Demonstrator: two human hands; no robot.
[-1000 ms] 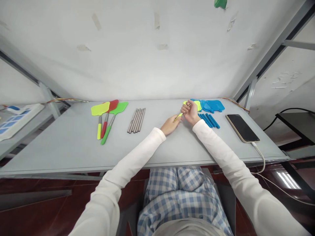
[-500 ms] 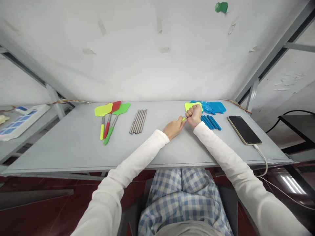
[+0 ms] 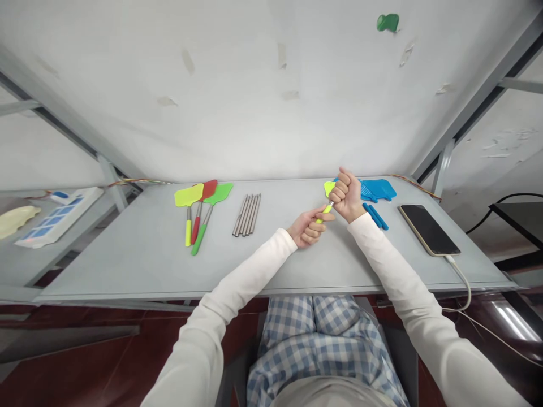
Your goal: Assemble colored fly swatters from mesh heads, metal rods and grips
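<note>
My left hand (image 3: 307,229) is closed around a yellow handle grip (image 3: 323,215) that tilts up to the right. Just above it, my right hand (image 3: 347,195) is wrapped in a fist around a metal rod (image 3: 331,204), of which only a short piece shows where it meets the grip. A yellow fly swatter head (image 3: 328,187) shows partly behind my right fist; whether it joins the rod is hidden. Blue swatter heads (image 3: 379,189) lie to the right of that fist. Blue handle grips (image 3: 375,216) lie below them, partly covered by my right wrist.
Three fly swatters, yellow (image 3: 189,196), red (image 3: 196,229) and green (image 3: 199,240), lie at the table's left. Several metal rods (image 3: 247,215) lie right of them. A phone (image 3: 428,229) with a white cable (image 3: 464,277) rests at right. A wall (image 3: 254,130) stands behind.
Both hands have lifted slightly toward me, still together. My left hand has turned and more of the yellow grip shows. The camera view has shifted a little.
</note>
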